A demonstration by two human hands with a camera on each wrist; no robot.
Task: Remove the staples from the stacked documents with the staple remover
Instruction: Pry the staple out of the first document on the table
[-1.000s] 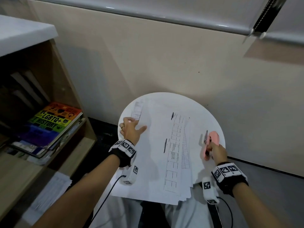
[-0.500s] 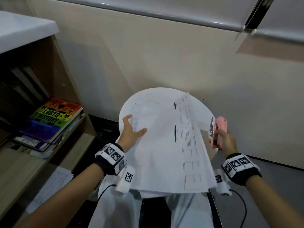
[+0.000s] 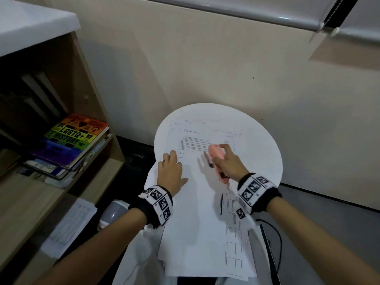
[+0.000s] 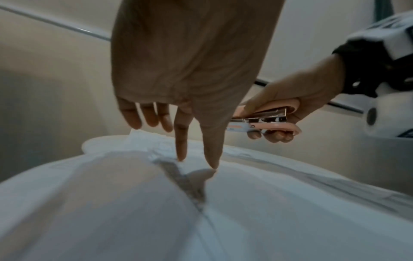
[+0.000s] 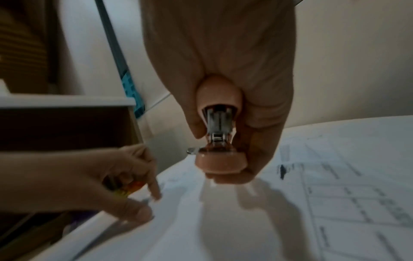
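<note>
Pink staple remover (image 3: pixel 216 159) gripped in right hand (image 3: pixel 228 161) above papers (image 3: pixel 197 212) on round white table (image 3: pixel 257 153); long axis slanted, metal tip toward left hand (image 3: pixel 170 171), flat and open on sheet, nearer the near-left corner.

Left wrist: fingers (image 4: pixel 181 141) straight, touching paper; remover (image 4: pixel 263 120) level behind, just beside.

Right wrist: fingers (image 5: pixel 196 123) curled round remover; staple not visible.

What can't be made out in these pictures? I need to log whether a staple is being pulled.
- Any staple: none can be made out on the documents in any view; too small and blurred.
- Print on the documents: head view, too small to read.
- Tip of the pink staple remover: left wrist view, hidden behind the left hand.
- Near edge of the round table: head view, covered by the documents.
</note>
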